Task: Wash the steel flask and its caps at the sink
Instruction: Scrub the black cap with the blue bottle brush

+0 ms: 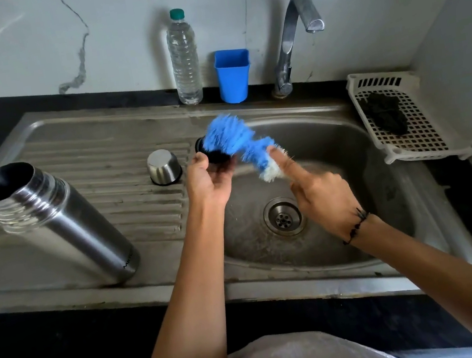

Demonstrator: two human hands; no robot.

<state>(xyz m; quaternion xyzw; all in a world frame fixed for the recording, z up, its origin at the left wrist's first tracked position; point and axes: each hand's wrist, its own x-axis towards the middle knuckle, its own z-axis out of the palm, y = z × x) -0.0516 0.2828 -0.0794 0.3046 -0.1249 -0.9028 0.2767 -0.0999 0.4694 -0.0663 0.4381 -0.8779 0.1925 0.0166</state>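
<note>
The open steel flask (52, 220) stands on the sink's drainboard at the left, its mouth uncovered. A steel outer cap (164, 167) sits upside down on the drainboard near the basin. Above the basin's left edge, my left hand (208, 177) grips a black inner cap (215, 155). My right hand (321, 196) holds a brush with blue and white bristles (238, 144), index finger stretched along it. The bristles lie against the black cap and hide part of it.
The steel sink basin (347, 148) has a drain (283, 217) in its middle. The tap (295, 36) stands behind it; no stream of water shows. A plastic water bottle (184, 60) and blue cup (233, 75) stand at the back. A white basket (401, 118) with a dark scrubber sits right.
</note>
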